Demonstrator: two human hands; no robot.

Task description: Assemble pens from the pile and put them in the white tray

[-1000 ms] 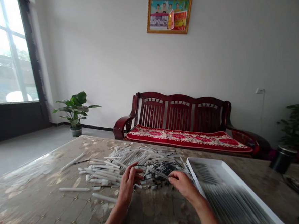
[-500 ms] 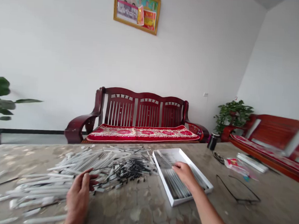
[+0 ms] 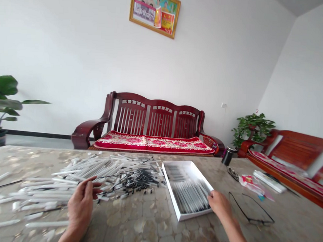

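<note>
My left hand [image 3: 81, 198] is over the near side of a pile of white pen barrels [image 3: 98, 168]. Its fingers are curled, and a thin dark pen refill [image 3: 106, 176] sticks out from the fingertips. Black pen parts [image 3: 143, 180] are heaped to the right of that hand. A shallow white box [image 3: 174, 202] holds pens [image 3: 191, 196] lying side by side in its near part, with a second row of thin dark-tipped pieces [image 3: 174, 172] behind. My right hand [image 3: 219, 203] is closed at the right wall of the box; its fingertips are partly hidden.
Eyeglasses [image 3: 254, 218] lie on the patterned table [image 3: 144, 229] to the right. Beyond them are a plastic packet [image 3: 252, 182], a long white case [image 3: 269, 181], a dark cord [image 3: 232, 173] and a black cup [image 3: 228, 157]. A wooden bench [image 3: 158, 121] stands behind.
My right hand has moved from above the pens inside the box to the box's right wall. My left hand stays near the pile, and the view has shifted slightly.
</note>
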